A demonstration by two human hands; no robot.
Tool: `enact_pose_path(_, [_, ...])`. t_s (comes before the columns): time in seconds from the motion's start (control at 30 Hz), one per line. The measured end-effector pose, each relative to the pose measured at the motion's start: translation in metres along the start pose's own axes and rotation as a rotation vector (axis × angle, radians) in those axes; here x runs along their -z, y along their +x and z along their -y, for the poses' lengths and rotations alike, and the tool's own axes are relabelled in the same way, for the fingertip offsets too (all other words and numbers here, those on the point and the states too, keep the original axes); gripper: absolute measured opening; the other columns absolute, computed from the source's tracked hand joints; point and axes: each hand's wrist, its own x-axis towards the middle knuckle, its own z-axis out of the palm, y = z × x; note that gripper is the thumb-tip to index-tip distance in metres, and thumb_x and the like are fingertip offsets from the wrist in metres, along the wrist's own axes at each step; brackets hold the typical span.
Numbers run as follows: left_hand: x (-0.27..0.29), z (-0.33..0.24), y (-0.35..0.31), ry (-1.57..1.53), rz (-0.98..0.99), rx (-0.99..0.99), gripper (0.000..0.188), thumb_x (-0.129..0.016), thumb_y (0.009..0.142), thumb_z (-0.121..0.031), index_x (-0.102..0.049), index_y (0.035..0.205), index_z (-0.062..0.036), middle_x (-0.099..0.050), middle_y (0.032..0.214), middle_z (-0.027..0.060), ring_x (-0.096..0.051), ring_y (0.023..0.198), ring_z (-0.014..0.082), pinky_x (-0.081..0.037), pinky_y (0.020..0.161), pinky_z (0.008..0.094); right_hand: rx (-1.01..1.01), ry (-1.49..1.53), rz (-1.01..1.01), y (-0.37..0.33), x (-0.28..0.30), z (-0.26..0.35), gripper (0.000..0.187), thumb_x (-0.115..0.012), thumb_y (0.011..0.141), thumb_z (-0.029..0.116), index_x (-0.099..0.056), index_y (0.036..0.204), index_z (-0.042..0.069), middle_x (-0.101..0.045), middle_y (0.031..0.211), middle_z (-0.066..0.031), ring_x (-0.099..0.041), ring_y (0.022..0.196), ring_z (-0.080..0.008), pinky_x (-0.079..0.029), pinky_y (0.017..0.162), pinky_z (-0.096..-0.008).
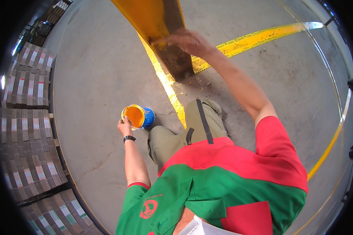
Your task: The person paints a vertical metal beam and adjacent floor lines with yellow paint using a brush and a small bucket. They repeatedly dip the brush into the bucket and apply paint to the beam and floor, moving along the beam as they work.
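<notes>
My left hand [124,125] is closed on the rim of a small blue paint bucket [148,117], which is tilted with its mouth toward me. Yellow-orange paint [134,116] coats its inside. At the upper middle stands a steel column [139,15], yellow on one face and dark and worn on the other, down to its foot. Stretched out to the dark face, my right hand [190,42] is blurred, its fingers curled together. A smeared shape at the fingertips is too unclear to name.
Worn yellow floor tape [164,83] runs from the column toward my knees. Another yellow strip [259,38] stretches right from it. Stacks of flat cardboard [25,125] line the left side. A curved yellow line [325,156] lies on the concrete floor [92,78] at the right.
</notes>
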Motion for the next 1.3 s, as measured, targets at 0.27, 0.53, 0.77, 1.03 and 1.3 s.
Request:
enact_pose_path(0.27, [0.004, 0.003, 0.0, 0.038, 0.018, -0.053, 0.022, -0.067, 0.097, -0.018, -0.065, 0.094, 0.0038, -0.065, 0.074, 0.0063, -0.061, 0.061, 0.0139, -0.052, 0.057, 0.0297, -0.16, 0.039, -0.717, 0.007, -0.001, 0.034, 0.023, -0.072, 0.095, 0.021, -0.074, 0.111, 0.005, -0.073, 0.079, -0.0094, -0.064, 0.058, -0.0139, -0.05, 0.053, -0.0277])
enact_pose_path(0.53, [0.007, 0.004, 0.0, 0.054, 0.029, -0.043, 0.021, -0.066, 0.097, -0.017, -0.065, 0.097, 0.0042, -0.065, 0.076, 0.006, -0.061, 0.062, 0.0136, -0.052, 0.058, 0.0298, -1.224, 1.061, -0.635, -0.055, -0.087, 0.006, 0.028, -0.066, 0.097, 0.022, -0.073, 0.107, -0.004, -0.07, 0.073, -0.0075, -0.06, 0.055, -0.0106, -0.045, 0.048, -0.0233])
enact_pose_path(0.77, [0.006, 0.004, 0.001, 0.053, 0.054, -0.047, 0.021, -0.066, 0.098, -0.018, -0.064, 0.103, 0.0031, -0.064, 0.076, 0.0049, -0.06, 0.06, 0.0133, -0.049, 0.054, 0.0282, -0.621, 0.059, -0.427, -0.061, -0.101, -0.012, 0.027, -0.067, 0.094, 0.019, -0.072, 0.103, -0.006, -0.072, 0.076, -0.0094, -0.065, 0.061, -0.0105, -0.051, 0.056, -0.0278])
enact_pose_path(1.03, [0.003, -0.002, -0.006, 0.064, 0.02, -0.046, 0.021, -0.067, 0.096, -0.017, -0.066, 0.097, 0.0042, -0.065, 0.075, 0.0056, -0.061, 0.063, 0.0132, -0.051, 0.059, 0.0302, -0.635, 0.935, -0.738, 0.008, -0.024, 0.045, 0.026, -0.065, 0.097, 0.022, -0.07, 0.096, -0.004, -0.068, 0.07, -0.0077, -0.061, 0.057, -0.0118, -0.048, 0.052, -0.0268])
enact_pose_path(1.3, [0.005, 0.002, 0.001, 0.057, 0.055, -0.014, 0.022, -0.067, 0.097, -0.018, -0.065, 0.103, 0.0029, -0.065, 0.079, 0.0048, -0.061, 0.064, 0.0134, -0.049, 0.055, 0.029, -1.12, 1.319, -0.777, -0.034, -0.089, 0.021, 0.026, -0.064, 0.1, 0.022, -0.07, 0.1, -0.003, -0.07, 0.075, -0.0096, -0.059, 0.057, -0.0113, -0.047, 0.05, -0.0268])
